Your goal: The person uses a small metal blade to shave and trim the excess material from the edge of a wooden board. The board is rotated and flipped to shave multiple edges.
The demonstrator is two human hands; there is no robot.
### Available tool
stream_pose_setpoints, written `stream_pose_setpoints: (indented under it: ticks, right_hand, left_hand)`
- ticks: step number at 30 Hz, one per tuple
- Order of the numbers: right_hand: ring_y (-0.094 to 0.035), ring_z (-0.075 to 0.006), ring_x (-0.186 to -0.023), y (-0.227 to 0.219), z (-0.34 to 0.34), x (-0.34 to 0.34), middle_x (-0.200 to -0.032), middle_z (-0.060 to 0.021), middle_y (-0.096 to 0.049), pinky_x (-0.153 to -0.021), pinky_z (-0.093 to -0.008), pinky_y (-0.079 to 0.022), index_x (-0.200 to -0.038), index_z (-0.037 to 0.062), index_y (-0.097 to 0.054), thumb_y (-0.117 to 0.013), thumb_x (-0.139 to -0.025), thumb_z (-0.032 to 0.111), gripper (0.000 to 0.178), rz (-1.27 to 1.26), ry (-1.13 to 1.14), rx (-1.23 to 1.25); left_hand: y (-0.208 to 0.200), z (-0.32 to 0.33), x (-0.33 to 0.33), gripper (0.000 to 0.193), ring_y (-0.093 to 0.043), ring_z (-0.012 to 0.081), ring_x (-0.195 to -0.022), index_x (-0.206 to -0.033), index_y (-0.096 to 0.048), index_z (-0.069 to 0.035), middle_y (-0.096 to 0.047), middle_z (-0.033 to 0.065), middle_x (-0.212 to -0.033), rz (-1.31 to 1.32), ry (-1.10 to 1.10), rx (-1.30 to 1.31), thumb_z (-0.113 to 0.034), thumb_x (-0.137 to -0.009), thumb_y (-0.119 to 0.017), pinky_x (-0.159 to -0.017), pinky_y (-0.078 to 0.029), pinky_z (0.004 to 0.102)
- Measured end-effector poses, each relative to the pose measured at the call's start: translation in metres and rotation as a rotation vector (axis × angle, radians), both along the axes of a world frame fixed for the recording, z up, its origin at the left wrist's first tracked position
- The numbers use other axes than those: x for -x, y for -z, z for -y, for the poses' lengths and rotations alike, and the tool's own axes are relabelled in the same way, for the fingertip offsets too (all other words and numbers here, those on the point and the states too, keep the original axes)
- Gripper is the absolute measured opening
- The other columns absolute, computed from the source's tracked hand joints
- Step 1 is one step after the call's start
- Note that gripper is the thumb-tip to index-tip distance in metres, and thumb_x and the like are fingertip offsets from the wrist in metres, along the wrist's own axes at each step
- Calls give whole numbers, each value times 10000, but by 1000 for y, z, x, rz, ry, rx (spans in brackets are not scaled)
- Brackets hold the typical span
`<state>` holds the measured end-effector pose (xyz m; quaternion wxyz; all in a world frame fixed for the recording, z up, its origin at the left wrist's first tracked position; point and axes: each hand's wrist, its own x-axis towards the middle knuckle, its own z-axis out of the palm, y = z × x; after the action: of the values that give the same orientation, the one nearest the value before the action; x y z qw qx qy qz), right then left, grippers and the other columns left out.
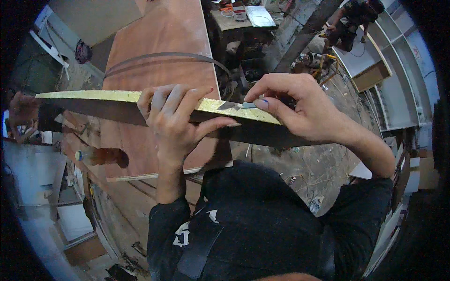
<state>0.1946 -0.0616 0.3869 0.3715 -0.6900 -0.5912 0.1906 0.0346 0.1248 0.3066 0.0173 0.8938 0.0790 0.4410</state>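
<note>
A long board [93, 105] stands on its narrow side across the view, its edge pale yellow and its near face dark brown. My left hand [173, 105] is closed around it, fingers over the top edge and thumb against the near face. My right hand [300, 105] pinches a small scraper [232, 106] with a flat grey blade and pale blue handle. The blade lies on the yellow edge just right of my left fingers. My right palm hides the board's right end. At the far left, another person's hand [23, 110] is by the board's other end.
A reddish-brown plywood sheet [154, 35] lies beneath the board. Across it arches a thin dark strip [173, 55]. A bottle of amber liquid [105, 156] lies at its left. Back right, a co-worker [354, 23] bends near white cabinet frames [398, 84]. A post [300, 33] leans behind.
</note>
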Motion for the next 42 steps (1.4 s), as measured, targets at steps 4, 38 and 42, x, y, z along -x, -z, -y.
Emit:
stream_pose_setpoints:
  ticks: [4,38,42]
  right_hand:
    - [-570,-176,-663,2,4,3,-825,-141,-649,-628,-322,-470,-1051,17,-661,-592,-906,19,161,-1,51,-3]
    - [-597,-202,-639,-23,-15,11,-692,-125,-596,-614,-350,-466,-962,23,-641,-633,-928,144,126,13,74,246]
    - [-649,-356,-705,-35,-23,15,-726,-174,-632,-617,-450,-471,-904,35,-619,-655,-907,227,195,265,76,318]
  left_hand:
    - [-3,3,1,573,-558,190,-846,-891,-733,-189,-614,-39,-838,-4,24,34,-697,-627,-744,-929,-339,395]
    - [0,6,-4,555,-540,195,-870,-894,-729,-201,-597,-40,-846,21,11,90,-700,-655,-686,-946,-317,400]
    - [-3,2,-1,532,-556,182,-875,-916,-719,-208,-612,-46,-861,-17,19,78,-681,-673,-696,-955,-314,402]
